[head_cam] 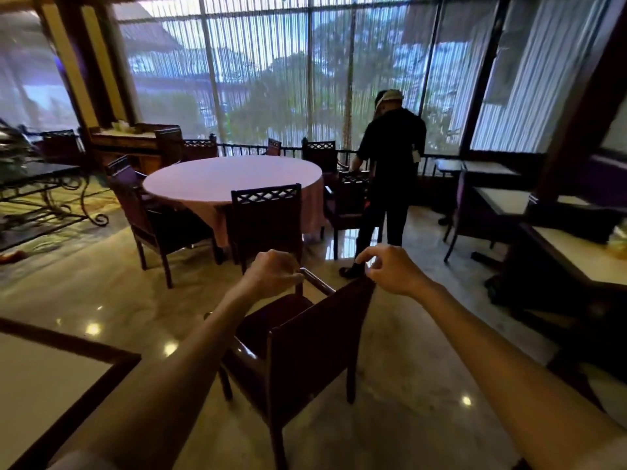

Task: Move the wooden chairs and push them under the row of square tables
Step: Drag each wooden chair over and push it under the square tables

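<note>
Centre floor: wooden chair [298, 337], tilted. Left hand [273, 273] grips its armrest end; right hand [390, 269] pinches its top back corner. Bare marble floor [407, 385] on both sides. Square tables [573, 252] along right edge; another table corner [68, 368] lower left.

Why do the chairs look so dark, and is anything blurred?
Head view: bright windows backlight the room, so the held wooden chair is near-silhouette; ceiling lights glare on the marble floor; edges smear and bend, wide-angle; both hands are fairly sharp.
</note>
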Tool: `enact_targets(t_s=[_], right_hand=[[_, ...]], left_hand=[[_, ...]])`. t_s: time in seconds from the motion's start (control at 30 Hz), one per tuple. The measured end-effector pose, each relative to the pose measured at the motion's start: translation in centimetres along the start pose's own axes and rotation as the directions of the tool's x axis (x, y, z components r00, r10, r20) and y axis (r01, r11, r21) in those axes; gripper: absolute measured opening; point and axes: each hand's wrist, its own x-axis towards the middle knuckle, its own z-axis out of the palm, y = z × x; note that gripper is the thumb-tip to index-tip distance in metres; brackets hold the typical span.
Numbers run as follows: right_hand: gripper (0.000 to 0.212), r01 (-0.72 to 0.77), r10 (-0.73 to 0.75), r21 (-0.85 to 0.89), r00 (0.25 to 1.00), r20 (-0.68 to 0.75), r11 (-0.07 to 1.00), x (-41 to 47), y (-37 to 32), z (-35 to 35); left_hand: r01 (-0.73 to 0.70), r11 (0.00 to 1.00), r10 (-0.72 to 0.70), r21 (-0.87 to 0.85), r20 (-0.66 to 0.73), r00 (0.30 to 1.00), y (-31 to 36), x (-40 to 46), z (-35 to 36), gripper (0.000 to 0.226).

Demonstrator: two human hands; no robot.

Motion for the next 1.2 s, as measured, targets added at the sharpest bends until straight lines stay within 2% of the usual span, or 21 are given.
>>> enact_targets(t_s=[0.1,0.27,0.4,0.6,0.77,0.83,0.93,1.07,1.13,1.2], right_hand=[[0.028,0.037,-0.037,-0.006,0.998,0.048,0.999,5.0,3.2,0.0],[0.031,0.077,-0.077,0.010,0.986,0.145,0.997,12.4,7.8,1.3],[0.037,0.076,-0.077,0.013,0.958,0.275,0.997,16.5,10.7,4.2],[0.040,0.094,-0.059,-0.065,0.912,0.407,0.994,21.7,16.9,10.4],[0.057,0.102,0.039,-0.190,0.781,0.623,0.976,24.2,21.4,15.2],[0.060,0.135,0.078,-0.266,0.747,0.661,0.955,24.7,22.5,16.8],[0.064,0.161,0.094,-0.276,0.686,0.722,0.947,25.7,24.0,18.7],[0.052,0.270,0.071,-0.282,0.594,0.801,0.921,26.9,26.0,20.7],[0.040,0.338,0.042,-0.301,0.600,0.799,0.892,27.0,26.6,21.3],[0.030,0.397,0.005,-0.326,0.628,0.778,0.858,26.9,26.8,21.8]], left_hand=[[0.058,0.998,-0.058,-0.020,-0.029,0.998,-0.4,4.6,1.6,0.018],[0.126,0.992,-0.125,0.007,-0.084,0.989,-1.7,10.5,4.5,0.019],[0.254,0.967,-0.252,0.038,-0.040,0.967,-4.2,13.1,7.4,0.028],[0.349,0.931,-0.358,0.107,0.080,0.930,-10.2,16.8,12.8,0.021],[0.478,0.871,-0.491,0.114,0.272,0.828,-14.4,18.7,17.4,0.049],[0.508,0.852,-0.522,0.129,0.290,0.802,-15.0,19.0,18.9,0.055],[0.535,0.824,-0.567,0.188,0.252,0.784,-15.3,19.1,21.2,0.060],[0.578,0.771,-0.628,0.267,0.171,0.759,-15.3,18.6,23.5,0.073],[0.599,0.742,-0.663,0.303,0.190,0.724,-14.9,18.0,24.3,0.077],[0.611,0.708,-0.688,0.354,0.150,0.710,-14.6,17.4,25.0,0.063]])
